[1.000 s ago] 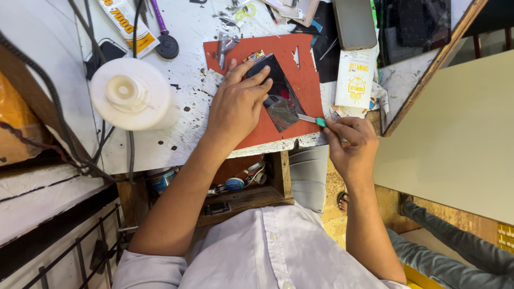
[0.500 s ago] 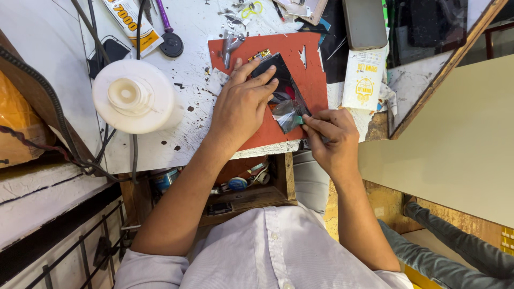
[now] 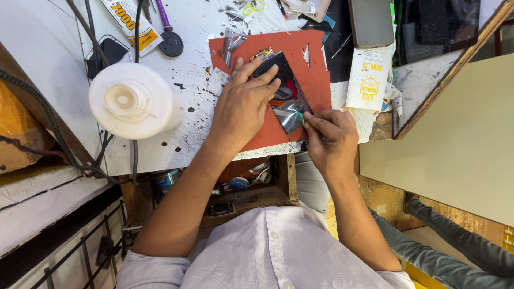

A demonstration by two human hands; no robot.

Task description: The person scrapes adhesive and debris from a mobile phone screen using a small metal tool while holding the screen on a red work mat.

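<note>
Pressed flat and open by the left hand (image 3: 243,104), a dark phone panel (image 3: 276,72) is held on the red mat (image 3: 316,64) while a film (image 3: 289,115), partly lifted, is pinched just beside it by the right hand (image 3: 329,136).

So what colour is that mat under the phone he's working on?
The mat is a rusty red-orange, clearest in the head view, lying on the paint-speckled white bench.

The left hand (image 3: 243,104) presses flat on a dark phone panel (image 3: 278,72) lying on a red mat (image 3: 316,80). The right hand (image 3: 329,136) pinches a small tool against shiny film (image 3: 289,115). A white spool (image 3: 131,101) sits left.
</note>
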